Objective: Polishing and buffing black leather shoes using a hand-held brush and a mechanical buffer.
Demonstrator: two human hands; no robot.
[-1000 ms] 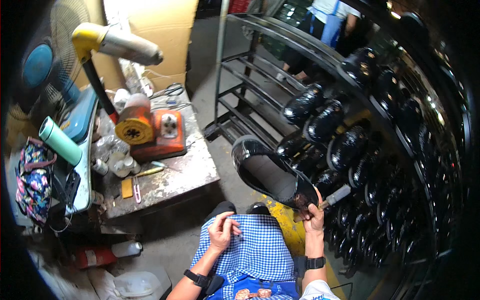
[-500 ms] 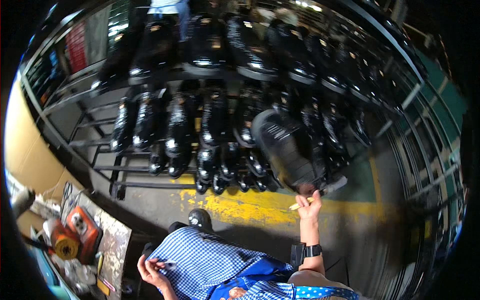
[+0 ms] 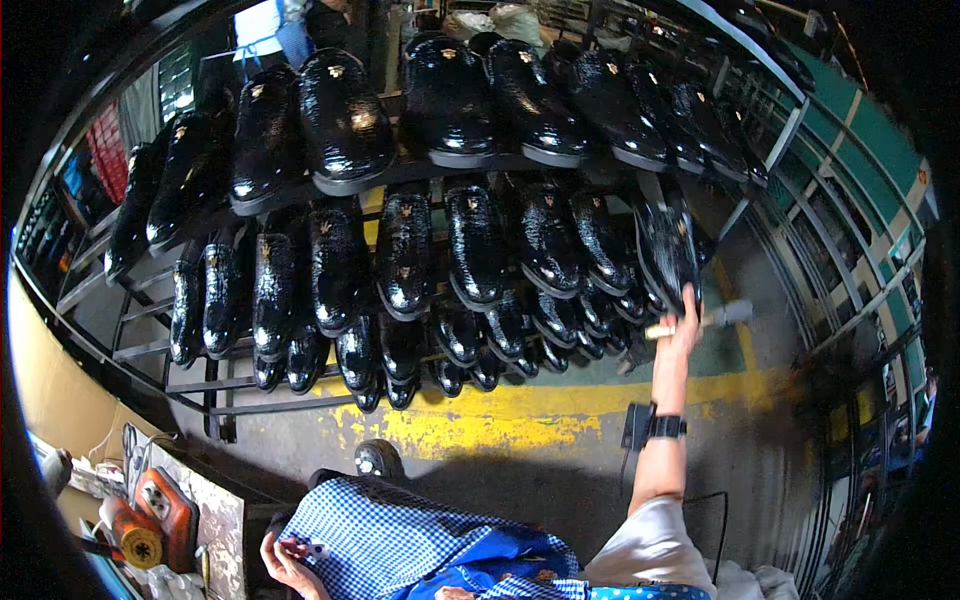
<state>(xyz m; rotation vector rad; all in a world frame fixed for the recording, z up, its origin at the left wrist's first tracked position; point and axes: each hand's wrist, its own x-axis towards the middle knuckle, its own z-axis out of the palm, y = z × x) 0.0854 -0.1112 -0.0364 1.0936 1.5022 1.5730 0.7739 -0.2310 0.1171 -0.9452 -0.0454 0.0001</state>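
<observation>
My right hand [image 3: 680,328] reaches out to the right end of the rack's second row. Its fingers are at the toe of a glossy black shoe [image 3: 668,245], slightly blurred, with its shiny upper showing. The same hand holds a tool crosswise, with a pale yellow handle [image 3: 658,331] and a blurred grey-white end; its exact kind is unclear. My left hand [image 3: 287,562] is low at the left, beside the blue checked apron [image 3: 390,530], fingers curled. A small dark and white thing shows at its fingertips, too small to name.
Rows of glossy black shoes [image 3: 345,120] with small gold ornaments fill the metal rack [image 3: 290,402]. At lower left, a worn bench [image 3: 222,525] carries an orange tool [image 3: 165,505]. A yellow stripe [image 3: 480,420] crosses the floor. Metal frames [image 3: 850,240] stand at the right.
My right hand has moved right and away from me, bringing the shoe from in front of the rack to its second row. The sole faced me before; now the upper shows. The view has shifted.
</observation>
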